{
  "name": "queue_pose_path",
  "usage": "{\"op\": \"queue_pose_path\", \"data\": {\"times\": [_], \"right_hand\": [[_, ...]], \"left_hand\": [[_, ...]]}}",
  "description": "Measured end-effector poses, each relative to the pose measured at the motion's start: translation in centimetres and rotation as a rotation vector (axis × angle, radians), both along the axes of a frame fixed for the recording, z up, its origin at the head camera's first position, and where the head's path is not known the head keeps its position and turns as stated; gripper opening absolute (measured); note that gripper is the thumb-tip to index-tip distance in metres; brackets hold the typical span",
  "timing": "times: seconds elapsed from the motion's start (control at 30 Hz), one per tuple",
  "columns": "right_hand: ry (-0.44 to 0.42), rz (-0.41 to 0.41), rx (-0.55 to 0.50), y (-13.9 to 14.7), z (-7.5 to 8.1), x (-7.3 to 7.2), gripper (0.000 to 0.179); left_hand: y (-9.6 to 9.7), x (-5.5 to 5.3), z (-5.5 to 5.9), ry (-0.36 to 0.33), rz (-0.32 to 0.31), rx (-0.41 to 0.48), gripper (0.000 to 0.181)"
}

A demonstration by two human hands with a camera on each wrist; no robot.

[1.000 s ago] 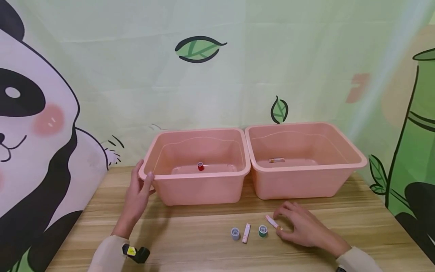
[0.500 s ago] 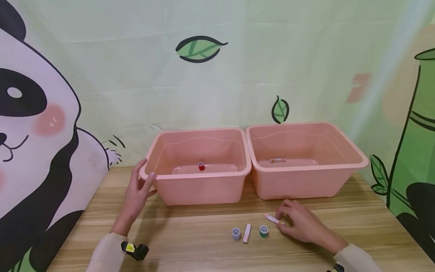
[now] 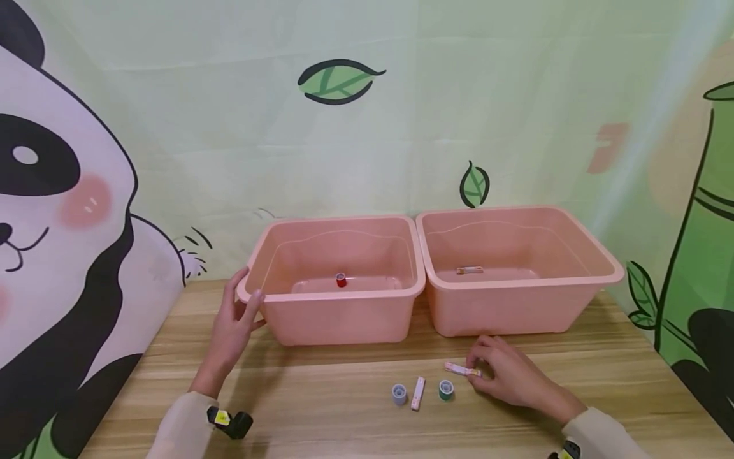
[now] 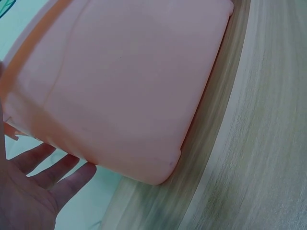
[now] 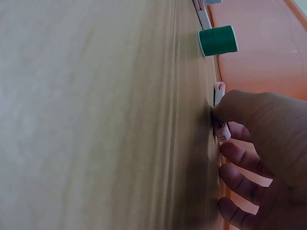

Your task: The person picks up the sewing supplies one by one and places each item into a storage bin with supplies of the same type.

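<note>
My left hand (image 3: 230,328) holds the front left corner of the left pink bin (image 3: 338,319), thumb at the front rim and fingers along the outer side. In the left wrist view, its fingers (image 4: 72,184) touch the bin's wall. On the table, my right hand (image 3: 513,376) pinches one end of a small folded tape measure (image 3: 457,368) between thumb and fingers. The right wrist view shows the tape's layered, printed end (image 5: 222,132) beside the thumb. Left of this hand stand a green thread spool (image 3: 445,390), a second folded tape measure (image 3: 418,394) and a grey-blue spool (image 3: 399,394).
A red spool (image 3: 341,280) stands inside the left bin. Another folded tape (image 3: 469,270) lies in the right pink bin (image 3: 522,309), which sits against the left one. A printed cloth (image 3: 246,127) hangs behind the wooden table (image 3: 321,408).
My right hand has moved slightly up and closed its fingertips on the folded tape measure. The tape has turned to lie flatter across the view. My left hand stays at the bin.
</note>
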State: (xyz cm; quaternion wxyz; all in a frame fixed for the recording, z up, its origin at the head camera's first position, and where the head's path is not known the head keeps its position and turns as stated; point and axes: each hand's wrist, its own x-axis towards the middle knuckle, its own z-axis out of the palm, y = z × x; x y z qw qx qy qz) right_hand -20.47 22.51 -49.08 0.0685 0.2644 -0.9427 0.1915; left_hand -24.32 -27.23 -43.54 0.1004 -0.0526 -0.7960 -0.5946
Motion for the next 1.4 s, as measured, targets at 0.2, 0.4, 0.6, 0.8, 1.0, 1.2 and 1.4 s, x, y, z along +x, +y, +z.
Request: {"op": "queue_pose_path", "data": {"times": [0.2, 0.4, 0.6, 0.8, 1.0, 1.2, 1.4], "right_hand": [[0.01, 0.011, -0.005, 0.0, 0.0, 0.0, 0.021], [0.004, 0.013, -0.004, 0.1, 0.0, -0.1, 0.021], [0.033, 0.043, 0.011, 0.3, 0.5, -0.3, 0.02], [0.024, 0.067, 0.028, 0.6, 2.2, -0.5, 0.02], [0.039, 0.083, 0.049, 0.7, 3.7, -0.3, 0.019], [0.104, 0.091, 0.062, 0.8, 4.5, 0.0, 0.02], [0.179, 0.125, 0.056, 0.8, 5.2, 0.1, 0.021]], "left_hand": [[0.0, -0.1, -0.1, 0.01, 0.006, -0.007, 0.065], [0.0, -0.2, -0.2, 0.014, 0.015, -0.026, 0.066], [0.1, -0.2, -0.2, 0.019, 0.022, -0.017, 0.066], [0.2, -0.1, -0.3, 0.011, 0.028, -0.014, 0.067], [0.1, 0.0, -0.3, 0.015, 0.033, -0.01, 0.067], [0.1, -0.1, -0.4, 0.018, 0.032, -0.012, 0.067], [0.1, -0.1, -0.4, 0.02, 0.034, -0.009, 0.067]]}}
